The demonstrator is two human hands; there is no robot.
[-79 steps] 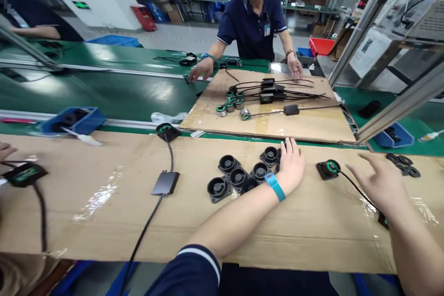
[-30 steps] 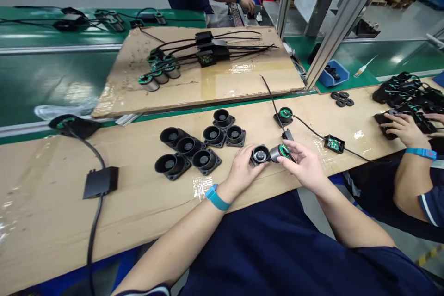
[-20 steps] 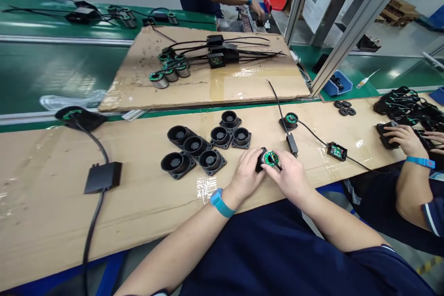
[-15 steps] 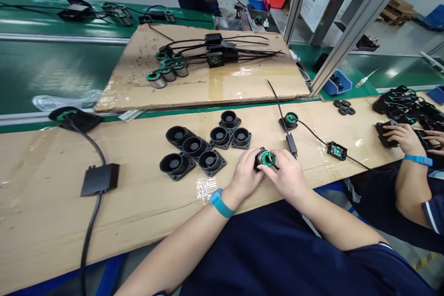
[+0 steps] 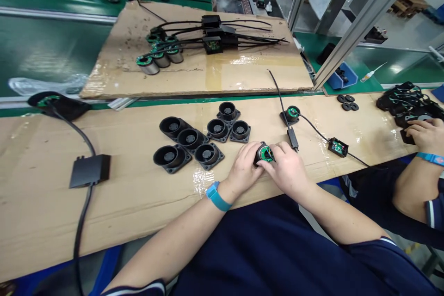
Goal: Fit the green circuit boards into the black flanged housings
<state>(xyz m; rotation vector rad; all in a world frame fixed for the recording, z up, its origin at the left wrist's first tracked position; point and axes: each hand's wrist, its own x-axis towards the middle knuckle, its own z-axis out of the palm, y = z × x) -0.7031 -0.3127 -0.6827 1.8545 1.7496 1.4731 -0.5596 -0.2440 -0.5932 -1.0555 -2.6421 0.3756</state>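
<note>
Both my hands meet over one small black housing (image 5: 259, 151) on the cardboard sheet (image 5: 138, 194). A round motor core with a green circuit board (image 5: 266, 153) sits in its mouth. My left hand (image 5: 244, 169), with a blue wristband, grips the housing from the left. My right hand (image 5: 286, 169) presses its fingers on the green-topped core from the right. A thin black cable (image 5: 277, 92) runs from the core to a small inline box (image 5: 293, 138). Several empty black housings (image 5: 204, 135) lie just left of my hands.
A second wired core (image 5: 292, 113) with a small board box (image 5: 338, 146) lies to the right. A black box on a cable (image 5: 89, 171) rests at the left. Behind is another cardboard sheet (image 5: 243, 74) with cores and cables. A co-worker's hand (image 5: 427, 134) works at far right.
My right hand brought the green-topped core to the housing in my left hand and pushed it in. Both hands now close tighter around it. The camera has tipped downward.
</note>
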